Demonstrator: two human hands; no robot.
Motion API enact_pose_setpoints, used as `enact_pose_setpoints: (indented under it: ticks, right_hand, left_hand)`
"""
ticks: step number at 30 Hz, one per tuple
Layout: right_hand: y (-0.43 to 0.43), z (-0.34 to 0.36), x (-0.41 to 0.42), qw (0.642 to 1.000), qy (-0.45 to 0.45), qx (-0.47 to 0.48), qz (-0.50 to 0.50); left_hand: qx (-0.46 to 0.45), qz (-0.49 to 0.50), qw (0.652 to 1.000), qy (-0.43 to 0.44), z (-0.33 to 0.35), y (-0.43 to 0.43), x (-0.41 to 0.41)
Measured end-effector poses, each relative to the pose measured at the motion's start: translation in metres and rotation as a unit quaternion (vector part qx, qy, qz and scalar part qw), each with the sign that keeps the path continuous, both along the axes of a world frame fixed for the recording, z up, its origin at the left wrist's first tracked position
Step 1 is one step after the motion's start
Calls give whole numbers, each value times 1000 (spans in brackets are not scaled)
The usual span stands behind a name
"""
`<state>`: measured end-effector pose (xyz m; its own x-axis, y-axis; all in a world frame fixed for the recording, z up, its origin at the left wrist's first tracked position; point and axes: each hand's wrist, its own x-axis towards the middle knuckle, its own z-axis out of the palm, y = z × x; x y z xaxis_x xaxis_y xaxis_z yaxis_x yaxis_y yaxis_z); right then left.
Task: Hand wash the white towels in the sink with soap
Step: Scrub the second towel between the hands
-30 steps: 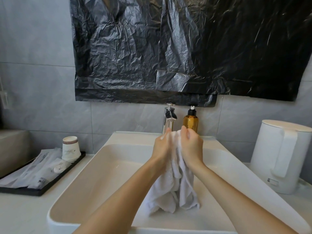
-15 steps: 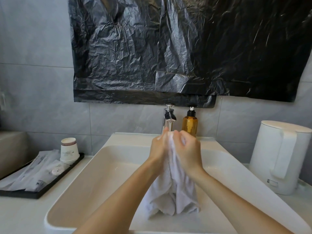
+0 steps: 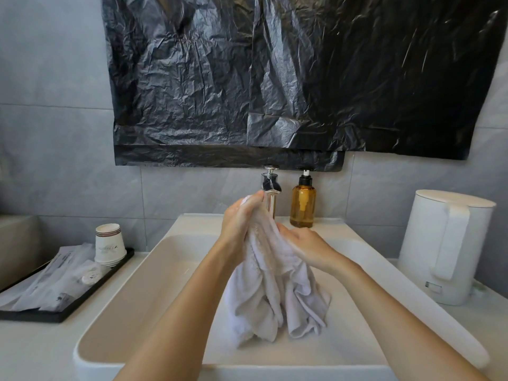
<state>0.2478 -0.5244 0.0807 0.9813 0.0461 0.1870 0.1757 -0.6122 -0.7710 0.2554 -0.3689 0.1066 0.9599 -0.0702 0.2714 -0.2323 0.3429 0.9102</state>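
Note:
A wet white towel (image 3: 272,292) hangs bunched over the white sink (image 3: 154,270), its lower folds resting on the basin floor. My left hand (image 3: 239,221) grips the towel's top, raised close to the chrome faucet (image 3: 270,193). My right hand (image 3: 308,243) sits lower on the right side, fingers curled into the cloth. An amber soap pump bottle (image 3: 303,204) stands on the sink's back ledge, right of the faucet. No water runs from the faucet.
A white electric kettle (image 3: 445,246) stands on the counter at the right. At the left, a black tray (image 3: 66,306) holds wrapped packets and stacked paper cups (image 3: 108,243). Black plastic sheeting (image 3: 275,78) covers the wall above the sink.
My left hand has risen toward the faucet with the towel's top, while my right hand has slid down and to the right along the cloth. The towel's lower folds spread wider.

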Motion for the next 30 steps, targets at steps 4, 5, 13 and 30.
enact_pose_setpoints:
  ticks: [4,5,13,30]
  right_hand:
    - [-6,14,-13,993,-55,98,33]
    - [-6,18,-15,987,-78,135,27]
    - [49,1,-18,957,-236,158,-56]
    - [49,0,-27,950,-250,142,-119]
  left_hand:
    - [-2,151,988,33,-4,7,8]
    - [9,180,983,39,-6,9,8]
    - [143,165,976,20,-25,-18,6]
    - [110,92,988,55,-22,-28,-3]
